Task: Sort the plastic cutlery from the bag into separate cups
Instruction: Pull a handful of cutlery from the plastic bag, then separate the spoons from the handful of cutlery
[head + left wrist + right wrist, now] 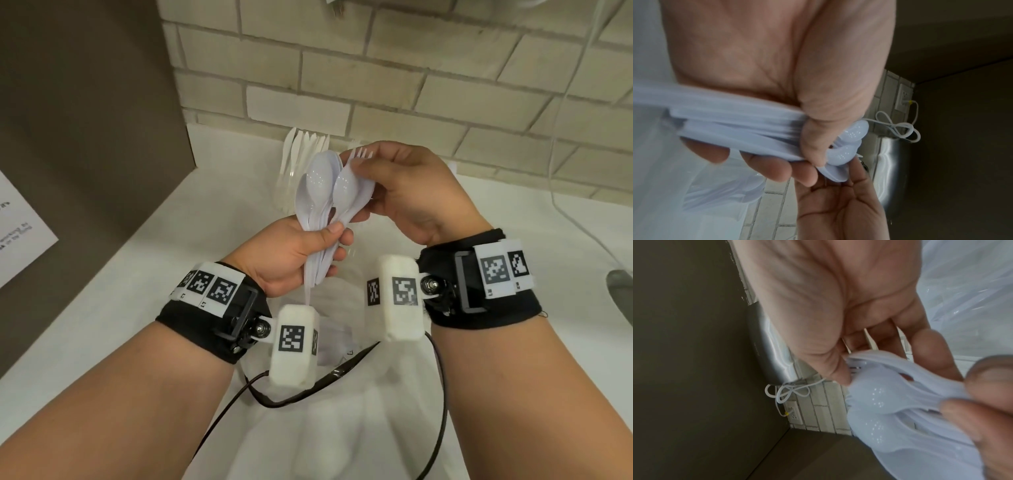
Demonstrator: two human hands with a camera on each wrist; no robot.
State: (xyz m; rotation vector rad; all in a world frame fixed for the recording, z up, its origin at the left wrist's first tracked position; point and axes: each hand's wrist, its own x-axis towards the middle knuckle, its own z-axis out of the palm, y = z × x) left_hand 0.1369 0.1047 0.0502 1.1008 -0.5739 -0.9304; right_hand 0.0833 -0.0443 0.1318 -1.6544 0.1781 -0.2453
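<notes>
Slippage is the risk: the left hand point(294, 255) clenches a loose fan of spoon handles point(317, 202) just in front of the knife-filled cup point(291, 178) while the right hand point(407, 192) pinches a fork point(359, 156), so tugging could spill spoons.

The spoons point(318, 192) are looking like shiny, smooth white plastic. The bag point(970, 293) is looking thin, clear and crinkly. The wall tiles point(394, 85) are looking matt and pale. The wrist bands point(445, 308) are looking like soft black cloth. The metal thing point(892, 170) is shining.
</notes>
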